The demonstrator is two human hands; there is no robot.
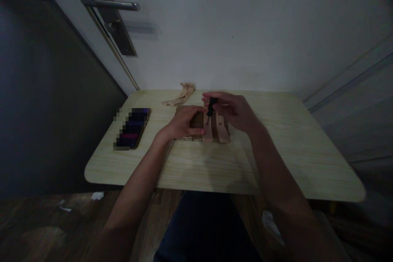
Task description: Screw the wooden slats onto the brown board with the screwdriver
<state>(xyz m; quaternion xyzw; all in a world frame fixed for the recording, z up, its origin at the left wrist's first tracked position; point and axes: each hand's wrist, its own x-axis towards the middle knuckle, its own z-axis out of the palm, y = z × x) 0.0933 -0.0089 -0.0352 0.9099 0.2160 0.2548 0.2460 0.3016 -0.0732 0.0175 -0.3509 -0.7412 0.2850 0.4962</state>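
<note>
My right hand point(235, 110) is closed round the black handle of a small screwdriver point(211, 106). The shaft points down onto a pale wooden strip point(208, 131), its tip at or close to a hole. A second wooden strip point(221, 129) with holes lies just to the right. Both strips rest across a brown block or board point(196, 120), partly covered by my hands. My left hand point(182, 123) lies on this board with thumb and fingers spread, fingertips against the left edge of the first strip.
A curved pale wooden piece point(181, 96) lies at the back of the table point(294, 151). On the left is a phone point(133, 129), partly pixelated. A white door point(245, 28) with a metal handle point(110, 5) rises right behind the table.
</note>
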